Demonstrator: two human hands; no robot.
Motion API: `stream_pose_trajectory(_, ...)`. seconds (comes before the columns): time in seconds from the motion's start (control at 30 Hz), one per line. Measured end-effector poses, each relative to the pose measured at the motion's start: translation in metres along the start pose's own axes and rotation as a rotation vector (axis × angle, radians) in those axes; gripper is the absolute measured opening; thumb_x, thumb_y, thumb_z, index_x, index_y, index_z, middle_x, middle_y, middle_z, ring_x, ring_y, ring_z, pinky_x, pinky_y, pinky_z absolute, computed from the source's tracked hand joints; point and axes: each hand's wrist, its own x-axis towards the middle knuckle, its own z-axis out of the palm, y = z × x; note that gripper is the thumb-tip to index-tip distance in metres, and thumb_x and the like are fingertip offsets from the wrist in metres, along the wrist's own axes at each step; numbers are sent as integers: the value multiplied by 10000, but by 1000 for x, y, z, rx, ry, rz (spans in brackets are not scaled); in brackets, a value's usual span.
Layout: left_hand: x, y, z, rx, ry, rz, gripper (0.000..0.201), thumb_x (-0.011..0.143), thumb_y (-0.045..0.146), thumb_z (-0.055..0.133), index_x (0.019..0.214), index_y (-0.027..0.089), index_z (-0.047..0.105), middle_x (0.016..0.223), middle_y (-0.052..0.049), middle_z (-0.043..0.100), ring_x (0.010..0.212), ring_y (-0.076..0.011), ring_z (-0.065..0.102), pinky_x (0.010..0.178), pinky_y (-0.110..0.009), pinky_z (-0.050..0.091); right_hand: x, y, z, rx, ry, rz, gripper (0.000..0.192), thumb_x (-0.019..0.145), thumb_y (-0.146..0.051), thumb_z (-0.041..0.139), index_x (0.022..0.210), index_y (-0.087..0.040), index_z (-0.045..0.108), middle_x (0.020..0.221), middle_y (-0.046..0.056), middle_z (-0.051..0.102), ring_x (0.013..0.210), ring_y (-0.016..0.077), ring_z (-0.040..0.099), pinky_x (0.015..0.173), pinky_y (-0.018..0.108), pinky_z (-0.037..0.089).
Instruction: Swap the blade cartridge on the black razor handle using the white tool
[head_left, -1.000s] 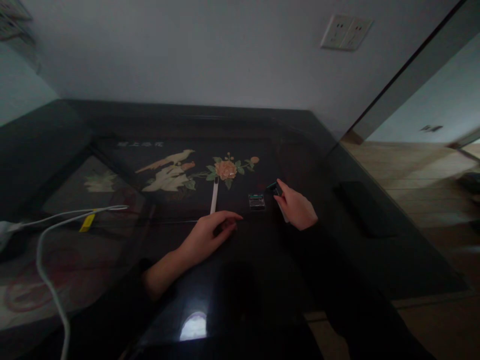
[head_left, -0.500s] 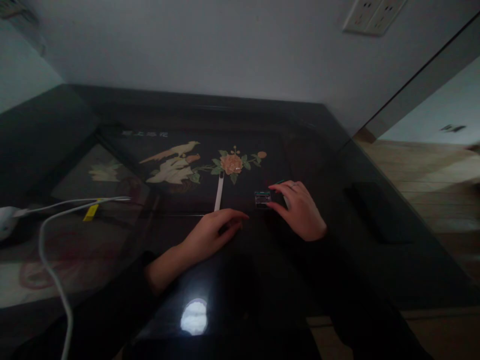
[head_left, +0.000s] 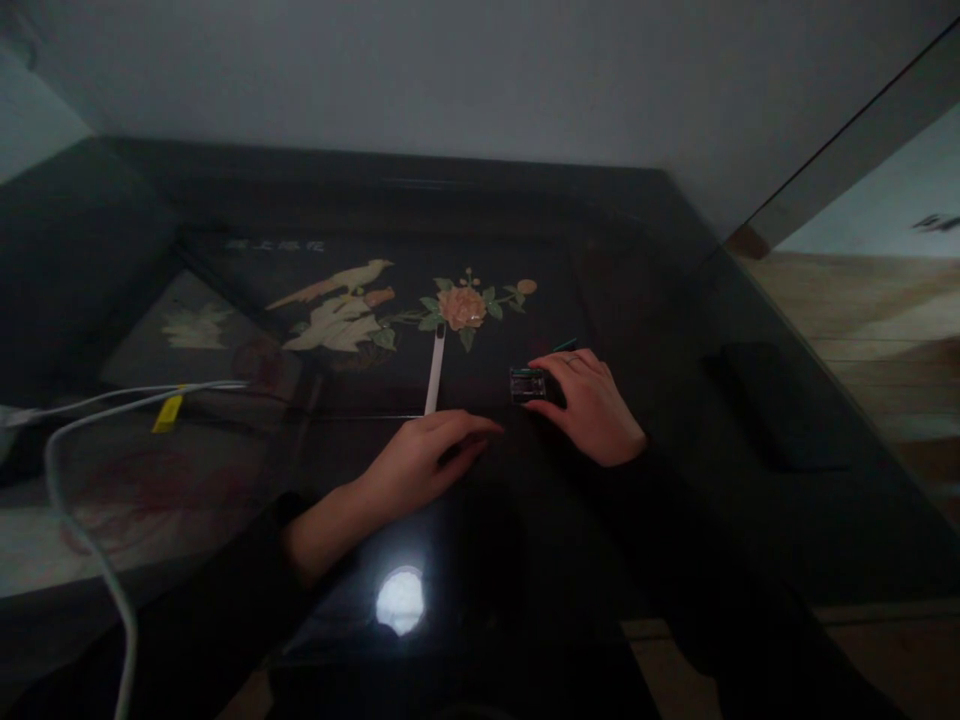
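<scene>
Right hand rests on the glass tabletop, fingertips touching a small clear box, grip not discernible. Left hand lies loosely curled, holding nothing, below a white strip.

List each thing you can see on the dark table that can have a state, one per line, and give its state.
Left hand: palm down on the glass table top, fingers loosely curled, holding nothing visible.
Right hand: fingers touching the small clear box.
Small clear box: lying on the table; open or closed cannot be told.
White strip: lying flat, untouched.
White cable: loose, trailing off the left side.
</scene>
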Motion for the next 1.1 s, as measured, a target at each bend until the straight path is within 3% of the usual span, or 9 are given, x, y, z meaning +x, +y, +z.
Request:
stream_pose_trajectory(0.17, 0, -1, 1, 32, 8, 4, 229, 948, 161, 483, 1114, 190, 637, 951, -42, 714, 866, -157, 679, 790, -256, 529, -1, -5, 2, 50, -34, -40, 372, 807, -255, 735, 1154, -182, 623, 1159, 123, 677, 1099, 331, 554, 890, 465, 446)
stream_pose_trajectory(0.47, 6, -6, 2, 144, 176, -77, 211, 935, 136, 487, 1051, 163, 661, 968, -66, 707, 903, -193, 657, 832, -317, 508, -3, -17, 1, 137, -48, -62, 322, 810, -247, 727, 1113, -185, 636, 1127, 115, 672, 1057, 316, 579, 920, 477, 457)
stream_pose_trajectory(0.6, 21, -8, 4, 252, 118, -88, 225, 921, 158, 536, 1126, 150, 630, 1085, -97, 678, 1018, -234, 626, 904, -367, 487, 2, -12, 1, 195, 22, -53, 141, 862, -161, 632, 998, -177, 663, 1040, 106, 680, 1016, 285, 594, 923, 435, 462)
stream_pose_trajectory(0.8, 37, -7, 11, 482, 16, -70, 551, 829, 402, 713, 1277, 129, 543, 1247, -142, 615, 1119, -317, 566, 937, -457, 458, 7, -12, 8, 167, 39, 5, 139, 852, -94, 590, 925, -169, 681, 998, 106, 677, 1002, 282, 590, 911, 429, 462)
stream_pose_trajectory(1.1, 33, -12, 15, 502, 29, -44, 456, 873, 362, 667, 1263, 148, 566, 1202, -119, 636, 1076, -290, 579, 892, -415, 461, 6, -19, 10, 145, 27, 16, 120, 841, -114, 625, 934, -182, 659, 995, 103, 667, 989, 292, 600, 892, 439, 473)
